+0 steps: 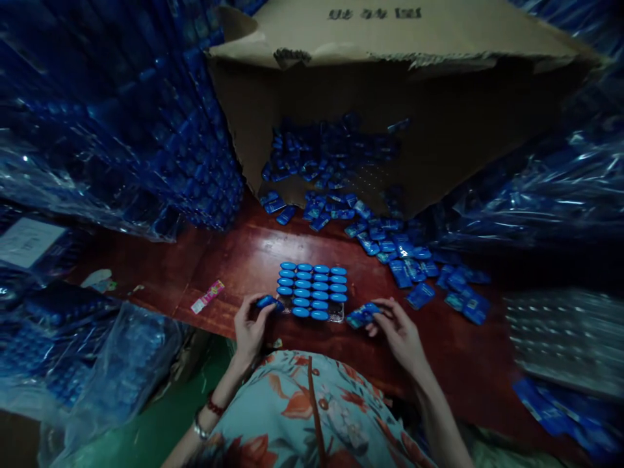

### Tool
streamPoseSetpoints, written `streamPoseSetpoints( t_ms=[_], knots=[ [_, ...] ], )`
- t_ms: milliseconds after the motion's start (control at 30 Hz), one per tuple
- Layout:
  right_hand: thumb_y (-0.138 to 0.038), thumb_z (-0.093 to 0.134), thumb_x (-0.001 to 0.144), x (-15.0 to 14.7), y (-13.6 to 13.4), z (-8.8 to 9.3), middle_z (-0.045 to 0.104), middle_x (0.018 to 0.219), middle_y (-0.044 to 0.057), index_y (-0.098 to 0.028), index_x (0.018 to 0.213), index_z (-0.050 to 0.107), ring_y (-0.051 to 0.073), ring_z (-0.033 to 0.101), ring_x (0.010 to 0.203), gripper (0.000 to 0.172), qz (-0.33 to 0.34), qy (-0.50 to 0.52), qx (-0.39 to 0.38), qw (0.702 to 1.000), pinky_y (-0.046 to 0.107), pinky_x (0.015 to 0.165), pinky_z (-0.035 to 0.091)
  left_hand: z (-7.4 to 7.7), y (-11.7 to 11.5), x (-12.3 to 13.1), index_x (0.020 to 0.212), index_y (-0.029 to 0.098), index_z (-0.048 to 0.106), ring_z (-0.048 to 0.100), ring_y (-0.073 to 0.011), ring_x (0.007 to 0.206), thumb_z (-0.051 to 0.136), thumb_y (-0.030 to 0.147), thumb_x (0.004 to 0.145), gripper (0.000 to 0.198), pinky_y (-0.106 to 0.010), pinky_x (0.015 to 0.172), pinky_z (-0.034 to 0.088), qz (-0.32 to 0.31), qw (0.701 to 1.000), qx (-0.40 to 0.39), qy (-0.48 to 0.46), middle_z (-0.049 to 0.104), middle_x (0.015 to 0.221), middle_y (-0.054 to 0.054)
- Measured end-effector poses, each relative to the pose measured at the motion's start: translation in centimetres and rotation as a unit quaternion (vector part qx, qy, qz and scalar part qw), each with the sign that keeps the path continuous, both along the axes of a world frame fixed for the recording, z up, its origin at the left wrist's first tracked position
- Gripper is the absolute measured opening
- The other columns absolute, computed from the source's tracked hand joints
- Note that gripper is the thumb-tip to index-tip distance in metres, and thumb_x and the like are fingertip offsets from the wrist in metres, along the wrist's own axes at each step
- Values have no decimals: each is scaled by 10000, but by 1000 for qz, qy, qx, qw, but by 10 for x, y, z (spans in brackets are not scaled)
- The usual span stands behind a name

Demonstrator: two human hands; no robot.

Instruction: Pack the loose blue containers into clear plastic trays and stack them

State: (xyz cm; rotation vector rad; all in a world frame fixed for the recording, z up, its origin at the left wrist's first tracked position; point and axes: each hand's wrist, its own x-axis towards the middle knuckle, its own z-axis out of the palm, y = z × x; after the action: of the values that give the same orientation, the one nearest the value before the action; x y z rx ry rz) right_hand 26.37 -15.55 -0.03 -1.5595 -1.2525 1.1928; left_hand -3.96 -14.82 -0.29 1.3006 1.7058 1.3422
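Note:
On the reddish table in front of me lies a clear plastic tray (337,312) with rows of glossy blue oval packets (303,285) standing in it; a few slots at its near corners show bare. My left hand (251,325) pinches a small blue packet (267,301) at the tray's left near corner. Just off the right near corner, my right hand (397,328) grips another blue packet (361,314), its printed face showing, between thumb and fingers.
An opened cardboard box (419,39) at the back spills loose blue packets (404,250) across the table. Stacked empty clear trays (565,338) stand at right. Plastic-wrapped blue stacks (146,130) rise at left. A pink strip (207,297) lies left of the tray.

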Motion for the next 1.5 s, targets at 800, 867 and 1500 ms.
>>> streamPoseSetpoints(
  t_ms=[800,867,1500],
  knots=[
    [4,404,781,-45,16,32,632,1030,106,-235,1234,538,165,621,823,529,327,-514,171,775,283,710,489,7,34,-28,1211,190,498,541,-167,838,338,164,940,316,-280,697,503,-371,811,206,402,604,970,-98],
    [-13,414,796,-47,12,26,643,1049,104,-251,1220,550,170,631,838,505,310,-539,173,764,285,718,488,6,32,-22,1192,163,509,536,-184,836,338,166,936,308,-304,700,503,-356,804,216,425,608,951,-114],
    [33,379,767,-63,225,22,440,1371,99,-190,1310,475,234,412,1210,595,319,-519,210,765,366,949,410,-2,195,9,1310,177,450,474,-288,1097,493,284,873,452,-440,913,421,-179,901,43,393,481,1233,-164]
  ],
)
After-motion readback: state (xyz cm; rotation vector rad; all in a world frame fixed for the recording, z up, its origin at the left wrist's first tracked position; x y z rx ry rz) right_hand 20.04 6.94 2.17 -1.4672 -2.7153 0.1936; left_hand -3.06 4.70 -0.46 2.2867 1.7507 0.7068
